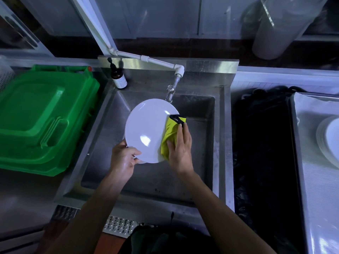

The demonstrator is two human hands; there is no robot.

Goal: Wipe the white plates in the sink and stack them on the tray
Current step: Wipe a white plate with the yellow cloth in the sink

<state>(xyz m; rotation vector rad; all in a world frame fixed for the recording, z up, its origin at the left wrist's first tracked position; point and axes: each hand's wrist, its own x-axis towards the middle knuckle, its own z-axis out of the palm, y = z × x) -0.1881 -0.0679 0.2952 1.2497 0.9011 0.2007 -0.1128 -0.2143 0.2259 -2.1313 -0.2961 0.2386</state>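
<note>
Both forearms reach out from the near edge over the sink (102,136), and between them the work is plainly in mid-course. Her or his left hand (123,158) pinches the near-left rim of a white plate (146,129), thumb on the upper face and fingers curled beneath, holding it up above the basin rather than resting it on the bottom. At the plate's right edge the right hand (180,151) presses a yellow cloth (169,138) against the rim, fingers laid fairly straight along the cloth with the thumb tucked onto it; a black tag or trim shows at the cloth's far end. From where I stand the plate tilts, its upper face turned toward the camera and a little to the left, its far edge lying close under the tap (171,92). Being round, it has no real long axis, though it reads as an oval running near to far. I judge this plate is part-wiped, the cloth now working the right rim. Far right, on a steel tray (311,180), a stack of plates (330,140) already sits, so some are done. No other plates show in the basin, though this one could hide something beneath it. What remains is finishing this wipe and carrying the plate right to the stack.
</note>
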